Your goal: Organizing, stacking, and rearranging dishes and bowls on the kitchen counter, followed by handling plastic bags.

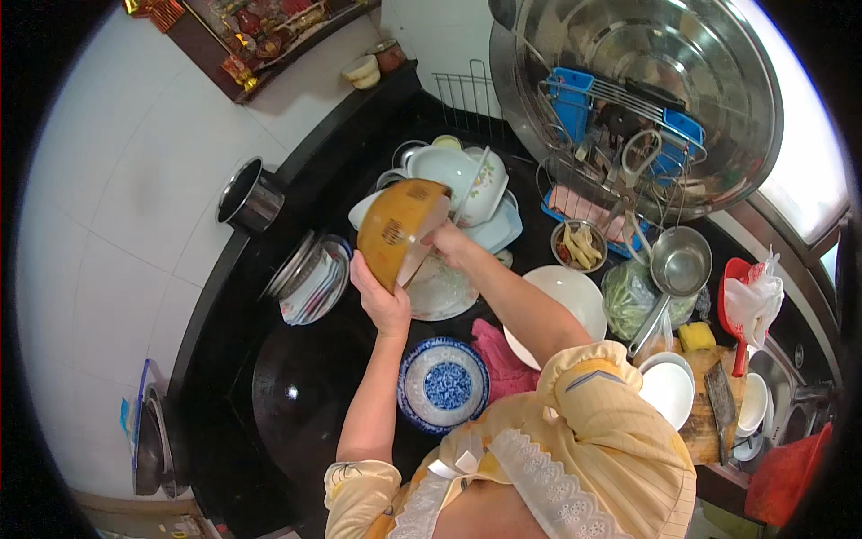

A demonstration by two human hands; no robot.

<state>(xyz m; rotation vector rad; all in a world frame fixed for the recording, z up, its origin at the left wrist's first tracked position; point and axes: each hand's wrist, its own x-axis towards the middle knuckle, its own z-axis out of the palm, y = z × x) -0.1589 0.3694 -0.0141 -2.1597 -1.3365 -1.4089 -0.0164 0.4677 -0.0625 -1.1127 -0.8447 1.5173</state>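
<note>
A large yellow bowl (387,222) with dark printed marks is tipped on its side above the counter, its white inside turned to the right. My left hand (384,300) grips its lower edge. My right hand (450,244) reaches to the open mouth; its fingertips are partly hidden, so what they hold is unclear. Beneath lies a floral plate (448,296). Behind the bowl is a heap of white bowls (438,168), one with a flower pattern. A blue-and-white bowl (448,386) stands nearer me, beside a pink cloth (505,364).
Stacked plates (316,283) stand at left, near a steel pot (250,199). At right are a large white bowl (566,300), bagged greens (630,296), a steel ladle (680,263), and a cleaver (719,404) on a wooden cutting board (700,377). A wire rack (619,98) holds utensils.
</note>
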